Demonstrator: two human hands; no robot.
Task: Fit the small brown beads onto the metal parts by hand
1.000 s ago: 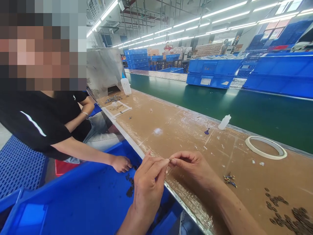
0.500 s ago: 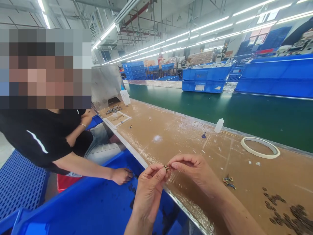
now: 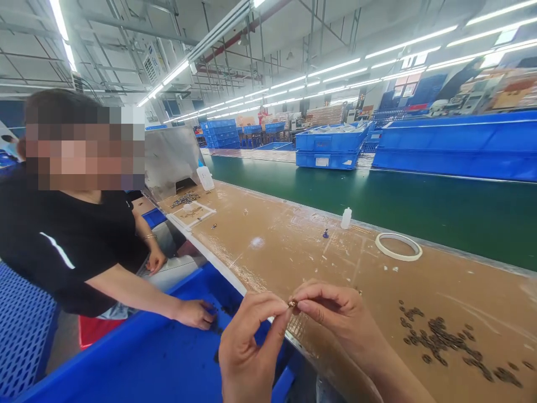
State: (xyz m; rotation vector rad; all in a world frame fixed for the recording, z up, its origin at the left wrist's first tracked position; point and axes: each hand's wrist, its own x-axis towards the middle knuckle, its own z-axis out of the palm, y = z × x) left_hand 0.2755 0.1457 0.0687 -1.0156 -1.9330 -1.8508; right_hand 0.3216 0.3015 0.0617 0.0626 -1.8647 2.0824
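Observation:
My left hand [image 3: 251,336] and my right hand [image 3: 335,313] meet in front of me above the near edge of the worktable [image 3: 289,252]. Between their fingertips is a tiny brownish, shiny metal part [image 3: 292,304], largely covered by the fingers; its exact kind is too small to make out. Thumb and index finger of each hand are pinched on it. To the right of my right hand, many small dark round pieces [image 3: 440,336] lie scattered on the brown tabletop.
A roll of tape [image 3: 398,256], a small white bottle [image 3: 346,218] and a blue piece [image 3: 325,233] stand farther back. A large blue bin [image 3: 138,358] adjoins the table's left edge; a co-worker's hand [image 3: 195,314] reaches into it. Beyond runs a green conveyor belt [image 3: 260,173] with blue crates [image 3: 329,143].
My view has turned to the right. The fingers have shifted around the small part, and my left fingers are straighter. The co-worker's hand stays in the bin.

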